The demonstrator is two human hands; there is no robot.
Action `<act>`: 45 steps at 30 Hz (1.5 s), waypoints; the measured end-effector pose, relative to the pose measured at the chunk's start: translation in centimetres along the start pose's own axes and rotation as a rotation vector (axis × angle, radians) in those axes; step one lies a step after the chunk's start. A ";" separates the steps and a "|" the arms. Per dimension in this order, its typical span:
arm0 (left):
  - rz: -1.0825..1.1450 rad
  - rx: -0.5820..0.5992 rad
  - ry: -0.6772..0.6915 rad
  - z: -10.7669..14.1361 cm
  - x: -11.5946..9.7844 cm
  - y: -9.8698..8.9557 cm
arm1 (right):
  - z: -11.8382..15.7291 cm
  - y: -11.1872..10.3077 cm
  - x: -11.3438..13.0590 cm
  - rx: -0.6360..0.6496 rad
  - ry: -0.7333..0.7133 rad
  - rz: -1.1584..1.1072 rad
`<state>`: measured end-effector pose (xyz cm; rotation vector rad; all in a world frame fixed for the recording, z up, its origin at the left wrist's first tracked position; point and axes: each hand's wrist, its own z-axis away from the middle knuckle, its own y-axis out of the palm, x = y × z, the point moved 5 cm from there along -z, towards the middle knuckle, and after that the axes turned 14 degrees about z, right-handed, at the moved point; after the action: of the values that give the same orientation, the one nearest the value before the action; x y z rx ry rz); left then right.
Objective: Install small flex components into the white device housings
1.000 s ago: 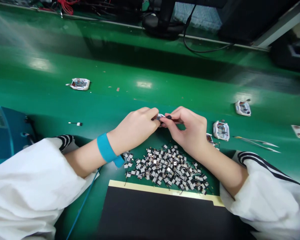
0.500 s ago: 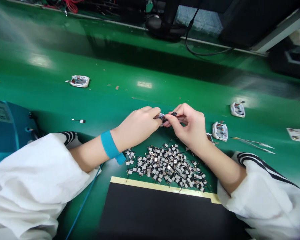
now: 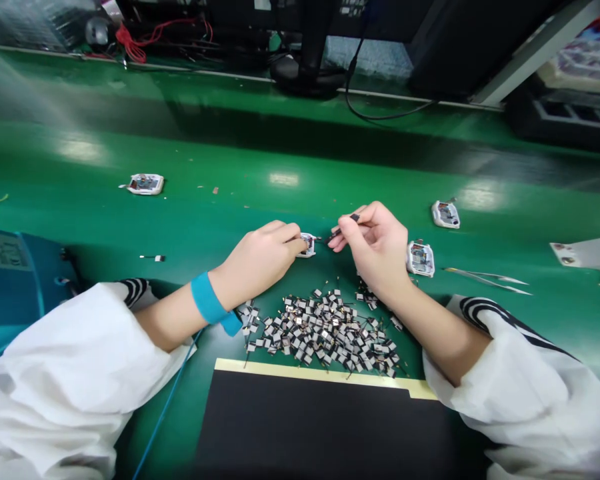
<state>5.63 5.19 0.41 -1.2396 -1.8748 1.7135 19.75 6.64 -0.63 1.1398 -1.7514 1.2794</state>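
My left hand (image 3: 261,257), in a blue wrist strap (image 3: 209,298), grips a small white device housing (image 3: 308,245) with electronics inside. Its fingers cover the housing's left side. A short dark lead sticks out from the housing on the right. Just right of it, my right hand (image 3: 377,243) pinches a thin black stick-like tool (image 3: 351,223), whose tip is apart from the housing; its exact kind does not show. Below both hands lies a heap of small silver-and-black components with short leads (image 3: 325,330).
Open white housings lie at right (image 3: 421,259), farther back (image 3: 446,214) and far left (image 3: 147,184). Metal tweezers (image 3: 487,277) rest right of my right forearm. A single component (image 3: 159,258) sits at left, near a blue box (image 3: 10,287). A black mat (image 3: 310,427) borders the heap.
My hands have moved apart slightly, and the black tool has drawn back from the housing, which shows more now. The camera view has shifted a little to the right and up.
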 end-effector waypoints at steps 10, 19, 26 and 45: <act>0.203 -0.022 -0.193 0.0 -0.4 -1.0 | -0.4 0.2 1.3 0.218 -0.262 0.550; 0.521 -0.038 -0.138 0.0 0.1 -0.9 | 0.2 0.9 2.6 0.581 -0.316 0.822; 0.603 0.258 -0.059 0.4 0.2 0.1 | 3.0 3.0 4.2 0.580 -0.590 1.138; 0.968 -0.162 -0.044 0.5 1.0 0.3 | 2.9 1.9 4.8 0.274 -0.703 1.327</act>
<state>4.77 5.53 -0.25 -2.4578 -1.5267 2.0032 16.08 2.86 2.06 0.4427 -3.1830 2.0104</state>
